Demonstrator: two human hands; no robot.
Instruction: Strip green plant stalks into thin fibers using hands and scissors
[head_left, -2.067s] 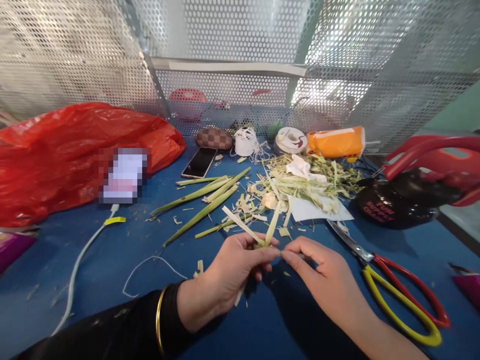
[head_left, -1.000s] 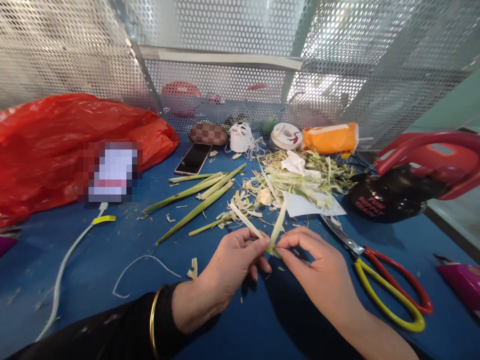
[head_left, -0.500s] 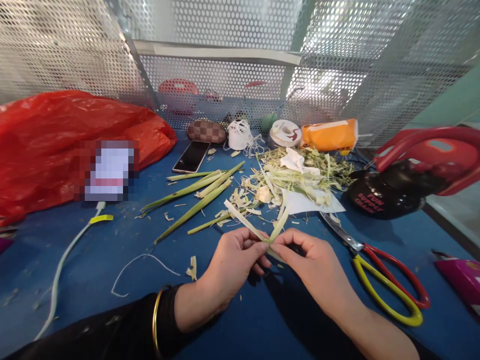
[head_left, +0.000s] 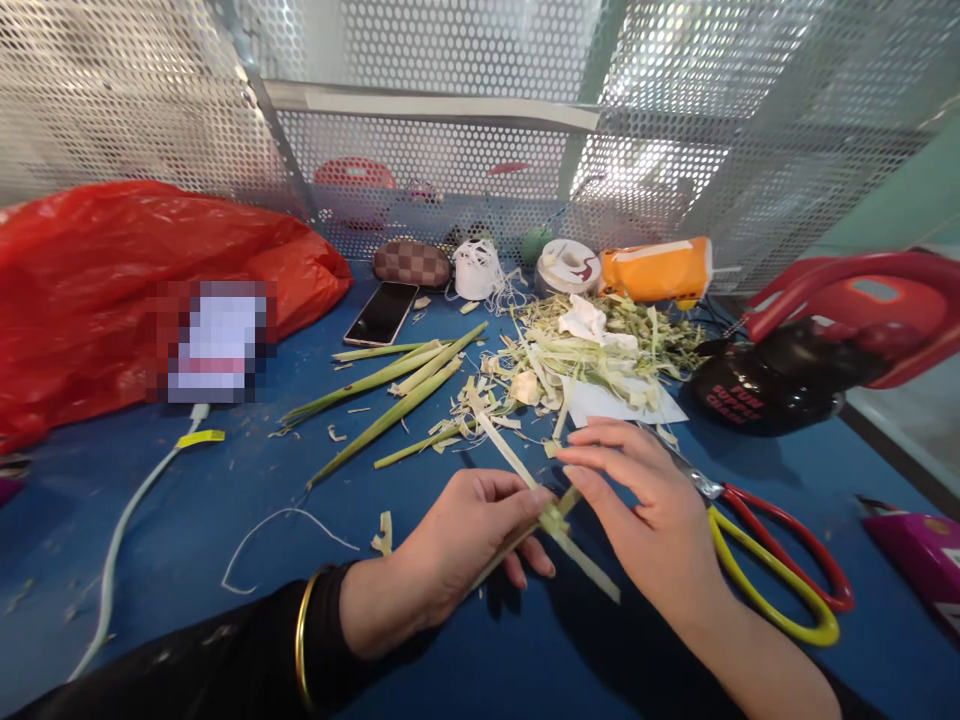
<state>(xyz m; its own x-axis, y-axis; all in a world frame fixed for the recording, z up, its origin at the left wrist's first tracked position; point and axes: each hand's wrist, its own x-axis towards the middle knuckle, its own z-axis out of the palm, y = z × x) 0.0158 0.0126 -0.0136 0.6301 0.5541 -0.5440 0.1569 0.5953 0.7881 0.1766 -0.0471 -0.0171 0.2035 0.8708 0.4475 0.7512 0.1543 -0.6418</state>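
My left hand (head_left: 480,525) pinches pale green plant strips (head_left: 589,568) that cross at a small knotted or folded spot just past the thumb. One strip runs up and away to the left, another down toward me on the right. To the right of the crossing is my right hand (head_left: 649,510), its fingers stretched and apart. A short strip end lies close by its thumb; whether they touch I cannot tell. Beyond my hands several long green stalks (head_left: 397,418) lie on the blue table (head_left: 300,620), next to a heap of shredded plant scraps (head_left: 517,350).
Scissors (head_left: 784,560) with red and yellow handles lie right of my right hand. Behind them stands a black jar (head_left: 757,395). A phone (head_left: 382,313), a checkered case (head_left: 412,264), white thread (head_left: 478,270), a spool (head_left: 568,265) and an orange packet (head_left: 656,268) line the back. A red bag (head_left: 112,290) fills the left.
My right hand has let go of the strips and moved right and slightly up, its fingers opening. The crossed strips have turned in my left hand, with one end now pointing down right.
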